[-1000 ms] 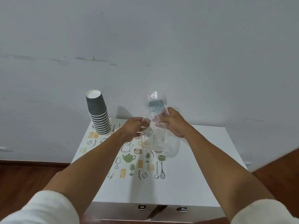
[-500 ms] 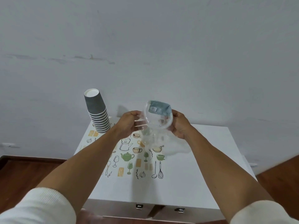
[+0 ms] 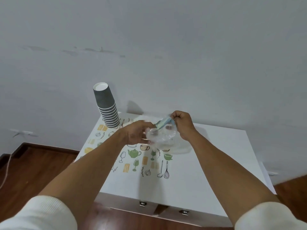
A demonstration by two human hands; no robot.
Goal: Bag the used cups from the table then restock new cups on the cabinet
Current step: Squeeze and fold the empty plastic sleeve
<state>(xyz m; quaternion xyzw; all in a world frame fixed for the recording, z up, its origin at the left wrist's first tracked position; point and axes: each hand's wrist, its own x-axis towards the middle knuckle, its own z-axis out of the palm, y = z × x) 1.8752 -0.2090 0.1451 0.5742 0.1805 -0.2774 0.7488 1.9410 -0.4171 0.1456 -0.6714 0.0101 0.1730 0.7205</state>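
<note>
A stack of grey ribbed paper cups stands upside down at the back left corner of the white cabinet top. Above the cabinet's middle I hold an empty, crumpled clear plastic wrapper with a blue-green label. My left hand grips its left side, fingers curled and blurred. My right hand pinches the labelled end, raised a little higher than the left.
The cabinet stands against a pale grey wall. A mat printed with teapots, cups and utensils covers the top's left part. Two metal knobs show on its front. Dark wooden floor lies on both sides, with a thin cable at the left.
Both hands have crumpled the wrapper from a stretched, open shape into a small bundle. The right hand has risen and twisted the labelled end, and my view has drawn closer to the cabinet.
</note>
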